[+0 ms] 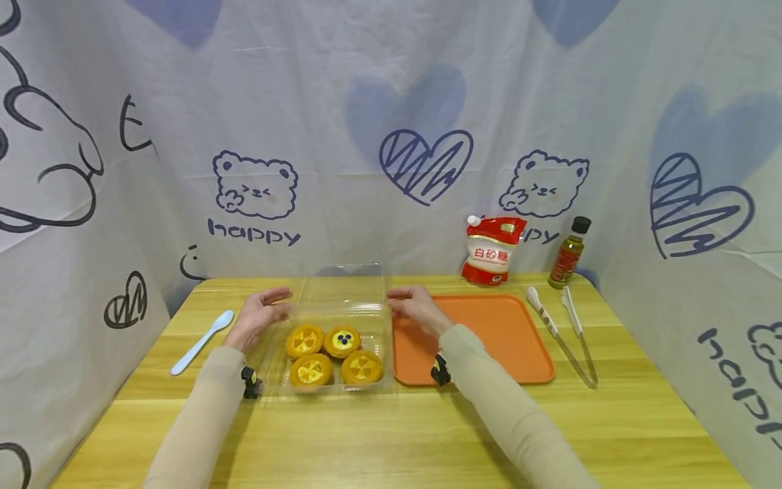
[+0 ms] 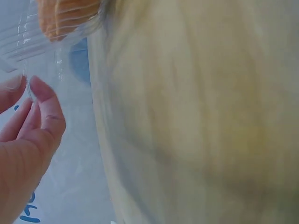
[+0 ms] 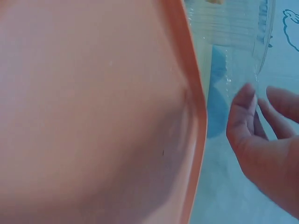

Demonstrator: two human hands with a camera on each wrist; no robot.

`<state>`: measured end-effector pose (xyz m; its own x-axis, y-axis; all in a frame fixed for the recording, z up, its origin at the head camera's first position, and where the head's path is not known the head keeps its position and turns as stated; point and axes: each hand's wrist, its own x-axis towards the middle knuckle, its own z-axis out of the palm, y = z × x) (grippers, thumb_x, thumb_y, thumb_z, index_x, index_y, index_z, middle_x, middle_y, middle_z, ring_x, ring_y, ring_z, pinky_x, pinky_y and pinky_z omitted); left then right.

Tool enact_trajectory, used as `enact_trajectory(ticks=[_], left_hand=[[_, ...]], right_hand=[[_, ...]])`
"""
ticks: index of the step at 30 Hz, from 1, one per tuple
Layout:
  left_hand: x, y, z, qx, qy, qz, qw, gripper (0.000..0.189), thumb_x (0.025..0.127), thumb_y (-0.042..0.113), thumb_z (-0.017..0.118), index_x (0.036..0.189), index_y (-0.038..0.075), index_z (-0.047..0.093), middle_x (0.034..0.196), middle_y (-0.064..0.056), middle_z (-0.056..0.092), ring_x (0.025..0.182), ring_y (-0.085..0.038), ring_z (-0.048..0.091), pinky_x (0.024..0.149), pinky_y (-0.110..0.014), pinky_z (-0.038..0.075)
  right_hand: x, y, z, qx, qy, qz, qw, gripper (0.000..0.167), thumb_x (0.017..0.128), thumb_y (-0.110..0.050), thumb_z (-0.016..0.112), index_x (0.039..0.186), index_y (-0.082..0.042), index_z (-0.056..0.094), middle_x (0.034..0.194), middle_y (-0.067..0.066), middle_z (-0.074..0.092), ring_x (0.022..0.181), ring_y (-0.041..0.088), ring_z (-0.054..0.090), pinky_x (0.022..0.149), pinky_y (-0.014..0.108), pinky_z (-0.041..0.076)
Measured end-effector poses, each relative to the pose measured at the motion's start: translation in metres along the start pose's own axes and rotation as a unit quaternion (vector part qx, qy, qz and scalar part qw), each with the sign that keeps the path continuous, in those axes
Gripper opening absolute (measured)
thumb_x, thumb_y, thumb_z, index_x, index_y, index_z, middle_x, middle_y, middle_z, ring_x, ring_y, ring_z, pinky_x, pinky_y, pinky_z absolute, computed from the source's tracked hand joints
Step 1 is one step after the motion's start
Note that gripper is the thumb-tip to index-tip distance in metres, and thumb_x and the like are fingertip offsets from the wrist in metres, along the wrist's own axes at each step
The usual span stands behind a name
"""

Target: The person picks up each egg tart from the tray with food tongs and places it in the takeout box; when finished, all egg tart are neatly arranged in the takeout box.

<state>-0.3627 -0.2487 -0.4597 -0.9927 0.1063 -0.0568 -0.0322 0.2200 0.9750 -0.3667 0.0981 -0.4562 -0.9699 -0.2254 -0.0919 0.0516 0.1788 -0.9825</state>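
Observation:
A clear plastic container (image 1: 277, 387) stands open on the table with its hinged lid (image 1: 342, 288) raised at the back. Inside are several egg tarts (image 1: 310, 371), one of them topped with dark berries (image 1: 344, 338). At the lid's left edge, my left hand (image 1: 259, 316) pinches the thin plastic between thumb and fingers, as the left wrist view shows. My right hand (image 1: 418, 307) holds the opposite edge with its fingertips, reaching over the back left corner of the orange tray (image 1: 489, 339).
Left of the container lies a light blue spoon (image 1: 201, 343). Tongs (image 1: 568, 339) with white tips lie right of the tray. Behind them stand a red and white sugar pouch (image 1: 491, 251) and a bottle (image 1: 568, 255) with a black cap. A printed curtain (image 1: 336, 136) hangs behind the table.

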Motion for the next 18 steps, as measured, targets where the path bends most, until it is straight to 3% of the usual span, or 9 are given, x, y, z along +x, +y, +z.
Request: enact_trajectory(ticks=[3,5,9,14,16,18], left_hand=[[0.001,0.004,0.000,0.006,0.020,0.021,0.9996,0.054,0.097,0.001,0.056,0.147,-0.005,0.037,0.147,-0.027,0.043,0.118,-0.028,0.060,0.083,-0.018,0.055],[0.001,0.007,0.000,0.011,0.037,0.038,0.9985,0.055,0.095,-0.001,0.058,0.146,-0.005,0.039,0.143,-0.030,0.047,0.104,-0.015,0.066,0.081,-0.017,0.056],[0.003,0.010,-0.001,0.014,0.068,0.059,0.9959,0.057,0.091,-0.004,0.062,0.145,-0.005,0.041,0.134,-0.031,0.054,0.083,0.004,0.064,0.077,-0.018,0.057],[0.005,0.011,-0.002,0.013,0.094,0.051,0.9942,0.056,0.089,-0.003,0.067,0.141,-0.004,0.047,0.109,-0.009,0.071,0.081,0.003,0.064,0.076,-0.018,0.058],[0.005,0.011,-0.002,0.019,0.105,0.052,0.9929,0.054,0.088,-0.002,0.068,0.139,-0.003,0.051,0.099,0.001,0.071,0.081,0.001,0.064,0.075,-0.018,0.058],[0.005,0.012,-0.002,0.032,0.113,0.058,0.9914,0.051,0.088,-0.001,0.069,0.137,-0.003,0.053,0.096,0.004,0.070,0.080,0.001,0.064,0.076,-0.020,0.058]], right_hand=[[0.001,-0.002,0.002,-0.013,0.032,-0.007,0.9994,0.034,0.094,-0.004,0.061,0.128,0.002,0.063,0.123,0.020,0.066,0.095,0.037,0.064,0.091,0.053,0.053],[0.003,-0.004,0.004,-0.015,0.049,-0.014,0.9986,0.032,0.094,-0.004,0.062,0.125,0.002,0.065,0.121,0.019,0.067,0.098,0.037,0.063,0.091,0.053,0.053],[0.007,-0.010,0.006,-0.014,0.075,-0.026,0.9968,0.028,0.091,0.001,0.065,0.118,0.005,0.067,0.114,0.019,0.068,0.098,0.029,0.065,0.090,0.049,0.055],[0.009,-0.016,0.006,-0.010,0.097,-0.020,0.9950,0.029,0.088,0.004,0.068,0.116,0.006,0.063,0.102,0.016,0.070,0.097,0.033,0.067,0.085,0.051,0.056],[0.009,-0.017,0.005,-0.007,0.099,-0.021,0.9948,0.033,0.087,0.004,0.069,0.120,0.003,0.060,0.100,0.015,0.070,0.097,0.035,0.067,0.084,0.053,0.056],[0.010,-0.018,0.005,-0.009,0.098,-0.025,0.9948,0.036,0.088,0.003,0.069,0.122,0.000,0.060,0.099,0.014,0.070,0.096,0.035,0.067,0.082,0.053,0.056]])
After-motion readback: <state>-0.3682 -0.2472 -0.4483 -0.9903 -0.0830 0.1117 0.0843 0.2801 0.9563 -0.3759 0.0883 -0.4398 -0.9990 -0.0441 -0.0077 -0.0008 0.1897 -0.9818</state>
